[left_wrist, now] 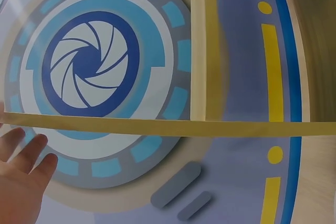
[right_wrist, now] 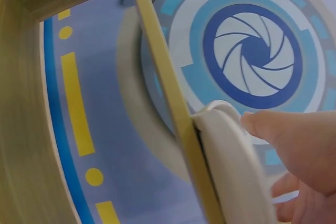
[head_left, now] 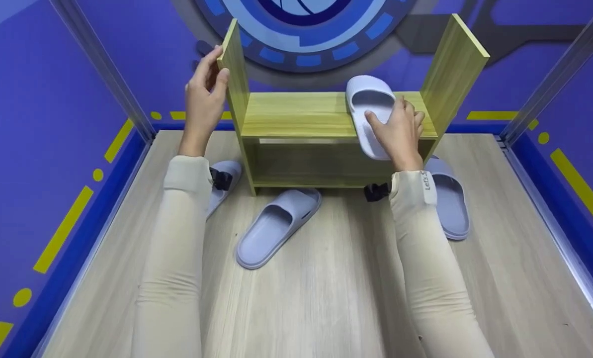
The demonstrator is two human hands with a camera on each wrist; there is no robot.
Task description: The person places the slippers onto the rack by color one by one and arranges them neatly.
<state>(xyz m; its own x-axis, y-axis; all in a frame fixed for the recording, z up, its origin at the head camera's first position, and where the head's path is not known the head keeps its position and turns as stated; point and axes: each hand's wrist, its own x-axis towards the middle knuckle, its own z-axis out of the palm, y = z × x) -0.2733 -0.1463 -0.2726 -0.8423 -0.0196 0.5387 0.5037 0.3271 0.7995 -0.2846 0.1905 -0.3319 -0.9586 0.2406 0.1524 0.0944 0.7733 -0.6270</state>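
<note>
My right hand (head_left: 400,130) grips a white slide slipper (head_left: 372,134) by its right side, thumb over the footbed and fingers along the outer edge. The slipper's toe end lies over the upper board of a small wooden shelf (head_left: 296,114), its heel jutting past the front edge. In the right wrist view the slipper (right_wrist: 233,166) touches the board's edge. My left hand (head_left: 206,97) touches the upper front edge of the shelf's left side panel (head_left: 235,74) with loosely bent fingers. The left wrist view shows those fingers (left_wrist: 27,156) beside a board edge.
Grey-blue slippers lie on the wooden floor (head_left: 316,298): one (head_left: 276,228) before the shelf, one (head_left: 448,199) right, partly behind my forearm, and one (head_left: 226,181) left, partly hidden by my sleeve. Blue-purple walls (head_left: 42,124) enclose the left, right and back.
</note>
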